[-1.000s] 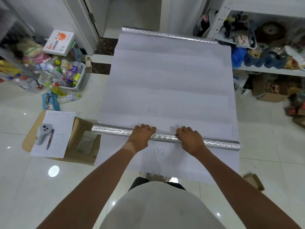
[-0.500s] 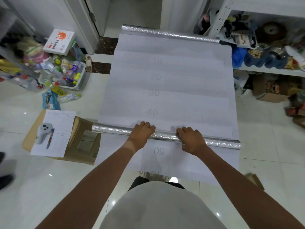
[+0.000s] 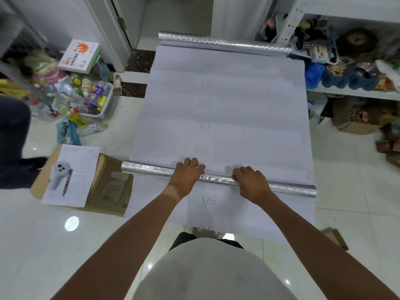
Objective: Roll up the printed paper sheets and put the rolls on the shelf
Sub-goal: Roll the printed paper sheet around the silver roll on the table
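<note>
Printed paper sheet (image 3: 227, 118) lies flat on the white tiled floor (image 3: 357, 191), long axis running away from the person, faint numerals 10, 20, 30, 40 visible down its middle and a 50 showing nearer the body. Far end of the sheet meets a silver foil roll (image 3: 223, 44) lying crosswise by the doorway. Second silver roll (image 3: 149, 169) lies crosswise over the sheet just below the 40 mark; its two ends reach past the sheet edges.

Left hand (image 3: 186, 176) rests on top of this near roll, fingers curled over its far side. Right hand (image 3: 252, 182) sits beside it on the same roll, fingers likewise curled over; whether the thumbs wrap underneath cannot be told from this angle. The hands are near each other, not touching.

Left of the sheet: flattened cardboard box (image 3: 110, 185) touching the roll's left end, with a printed form (image 3: 73, 176) on it carrying a grey handheld device (image 3: 57, 176) and a pen (image 3: 67, 182). Bin of bottles (image 3: 91, 98) farther back. White shelf (image 3: 355, 94), cluttered, at right.
</note>
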